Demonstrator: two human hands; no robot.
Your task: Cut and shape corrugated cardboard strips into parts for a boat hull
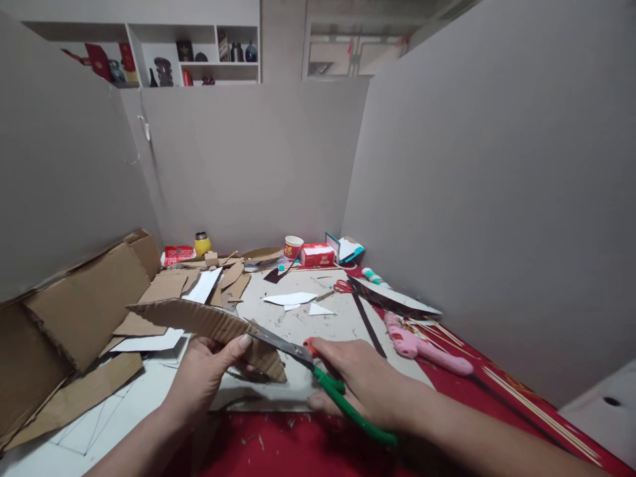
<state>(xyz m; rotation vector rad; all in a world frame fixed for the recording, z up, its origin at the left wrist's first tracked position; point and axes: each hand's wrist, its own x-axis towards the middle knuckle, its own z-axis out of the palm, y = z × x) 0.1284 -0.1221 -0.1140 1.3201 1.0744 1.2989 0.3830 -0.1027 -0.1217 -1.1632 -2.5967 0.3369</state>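
Note:
My left hand pinches a curved piece of corrugated cardboard between thumb and fingers, holding it above the work board. The piece tapers to a point on the left and has a rough, ribbed face. My right hand grips scissors with green and orange handles. Their blades reach left onto the cardboard, close to my left thumb; whether they are cutting into it I cannot tell. Below lies a grey board strewn with small scraps, with white paper pieces on it.
Large cardboard sheets lean at the left. Beyond the board stand a paper cup, a red tissue pack and a yellow jar. At right lie a pink glue gun and thin wooden sticks. Red-handled scissors rest farther back. Grey partitions surround the table.

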